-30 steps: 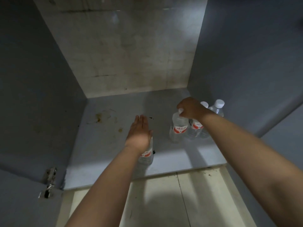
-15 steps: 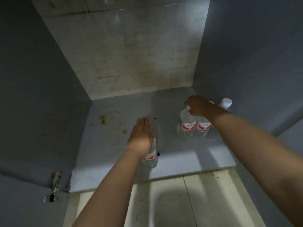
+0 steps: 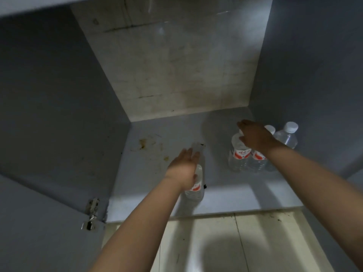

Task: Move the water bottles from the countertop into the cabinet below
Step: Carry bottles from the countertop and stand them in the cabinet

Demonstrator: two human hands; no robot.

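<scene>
Clear water bottles with red-and-white labels stand on the grey cabinet floor (image 3: pixel 149 185). My left hand (image 3: pixel 183 167) lies flat, fingers straight, over the top of one bottle (image 3: pixel 195 188) near the front edge. My right hand (image 3: pixel 254 137) hovers over the cap of a second bottle (image 3: pixel 238 156) at the right, its fingers stretched out past the cap. Beside it stand two more bottles, one (image 3: pixel 258 160) partly hidden under my wrist and one (image 3: pixel 286 137) against the right wall.
The cabinet has grey side walls and a stained pale back panel (image 3: pixel 176 65). Brown stains (image 3: pixel 142 143) mark the floor at the left. A metal hinge (image 3: pixel 91 213) sits at the front left corner. Pale floor tiles (image 3: pixel 216 242) lie below the cabinet's front edge.
My right hand's fingers have uncurled from the bottle cap and stretched forward. My left hand stays flat over its bottle. The view has tilted a little.
</scene>
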